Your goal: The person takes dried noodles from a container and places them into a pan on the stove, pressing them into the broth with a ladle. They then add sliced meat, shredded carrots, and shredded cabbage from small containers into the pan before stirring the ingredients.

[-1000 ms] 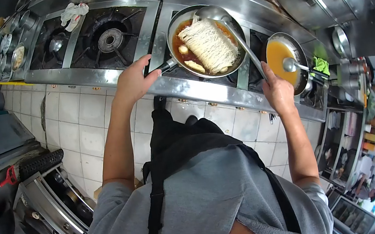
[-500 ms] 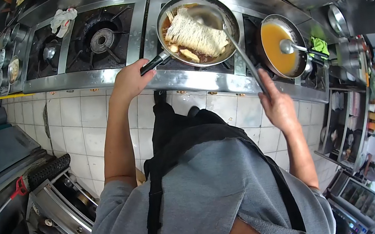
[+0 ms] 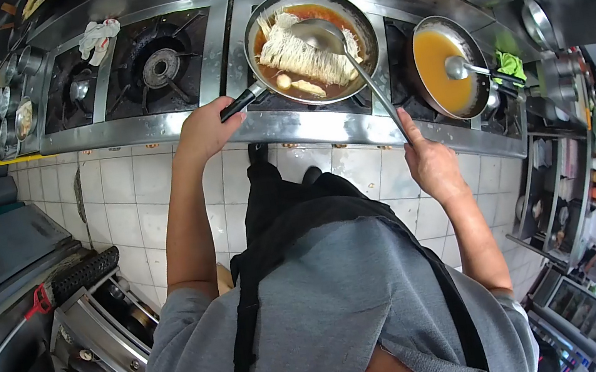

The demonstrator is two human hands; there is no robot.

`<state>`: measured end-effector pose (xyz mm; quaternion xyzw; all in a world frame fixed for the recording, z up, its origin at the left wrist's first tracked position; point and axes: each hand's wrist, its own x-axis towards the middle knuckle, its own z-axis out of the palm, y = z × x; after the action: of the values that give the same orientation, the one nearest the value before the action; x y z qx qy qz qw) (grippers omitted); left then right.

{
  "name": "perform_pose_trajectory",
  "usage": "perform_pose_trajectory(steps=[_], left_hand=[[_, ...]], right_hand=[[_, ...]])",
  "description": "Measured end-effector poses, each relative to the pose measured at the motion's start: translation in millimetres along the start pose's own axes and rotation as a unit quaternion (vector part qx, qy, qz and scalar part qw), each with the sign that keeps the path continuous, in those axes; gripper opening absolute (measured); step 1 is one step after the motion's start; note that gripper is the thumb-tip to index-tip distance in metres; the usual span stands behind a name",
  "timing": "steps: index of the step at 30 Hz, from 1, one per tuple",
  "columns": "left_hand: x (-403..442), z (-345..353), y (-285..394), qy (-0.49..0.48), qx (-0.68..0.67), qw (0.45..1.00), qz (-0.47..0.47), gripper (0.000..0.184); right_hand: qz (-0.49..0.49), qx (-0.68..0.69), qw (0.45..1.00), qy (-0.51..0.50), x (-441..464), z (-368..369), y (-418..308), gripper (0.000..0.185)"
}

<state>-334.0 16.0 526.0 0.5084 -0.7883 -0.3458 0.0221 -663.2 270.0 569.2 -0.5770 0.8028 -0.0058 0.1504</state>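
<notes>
My left hand (image 3: 205, 129) is closed around the black handle of a frying pan (image 3: 254, 59) on the stove. In the pan lies a pale block of dried noodles (image 3: 293, 58) in reddish-brown liquid, with a few pale chunks (image 3: 308, 89) at the near side. My right hand (image 3: 431, 163) grips the long metal handle of a ladle (image 3: 379, 93). The ladle's bowl rests on or just above the noodles; its underside contact is hidden.
Right of the pan, a second pan (image 3: 483, 51) holds orange-brown liquid and another ladle (image 3: 457, 67). A bright green cloth (image 3: 510, 67) lies beyond it. To the left are a burner (image 3: 161, 67) and a white cloth (image 3: 99, 38). Shelves (image 3: 547, 185) stand at right.
The ladle's bowl has shifted toward the noodles and now shows sharply over them. My right hand has moved slightly left and down. My left hand keeps its hold on the pan handle.
</notes>
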Motion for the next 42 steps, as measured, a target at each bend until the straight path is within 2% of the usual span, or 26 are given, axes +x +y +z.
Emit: perform_pose_trajectory(steps=[10, 13, 16, 21, 24, 28, 34, 37, 39, 42], left_hand=[[0.2, -0.6, 0.1, -0.003, 0.0, 1.0, 0.002, 0.048], [0.4, 2.9, -3.1, 0.017, -0.004, 1.0, 0.024, 0.037], [-0.4, 3.4, -2.3, 0.02, 0.0, 1.0, 0.024, 0.036], [1.0, 0.1, -1.4, 0.004, 0.011, 1.0, 0.024, 0.04], [2.1, 0.3, -0.8, -0.012, 0.008, 1.0, 0.008, 0.044], [1.7, -1.1, 1.6, -0.018, 0.01, 1.0, 0.004, 0.043], [2.5, 1.4, -1.0, -0.007, 0.012, 1.0, 0.013, 0.043], [1.1, -1.1, 2.5, -0.01, 0.01, 1.0, 0.011, 0.043], [2.5, 0.4, 0.3, -0.005, 0.005, 1.0, 0.012, 0.039], [0.8, 1.8, -1.6, 0.005, -0.002, 1.0, 0.017, 0.037]], right_hand=[[0.013, -0.005, 1.0, -0.009, 2.4, 25.5, -0.5, 0.076], [0.022, 0.035, 0.999, 0.007, -0.1, 48.2, -4.6, 0.076], [0.024, 0.16, 0.986, 0.042, -0.1, 68.9, -10.5, 0.074], [0.036, 0.205, 0.977, 0.046, -6.1, 26.1, -6.4, 0.071], [0.024, 0.099, 0.992, 0.079, -17.8, 18.6, 5.2, 0.076], [0.049, 0.06, 0.996, 0.049, -21.1, 33.5, 18.3, 0.077], [0.023, 0.026, 0.998, 0.053, -12.3, 29.5, 22.7, 0.076], [-0.021, 0.012, 0.993, 0.113, 7.1, 16.8, 16.1, 0.076], [-0.07, -0.054, 0.983, 0.163, 28.6, 8.2, 8.6, 0.076], [-0.12, -0.089, 0.973, 0.175, 59.0, -0.9, 0.0, 0.079]])
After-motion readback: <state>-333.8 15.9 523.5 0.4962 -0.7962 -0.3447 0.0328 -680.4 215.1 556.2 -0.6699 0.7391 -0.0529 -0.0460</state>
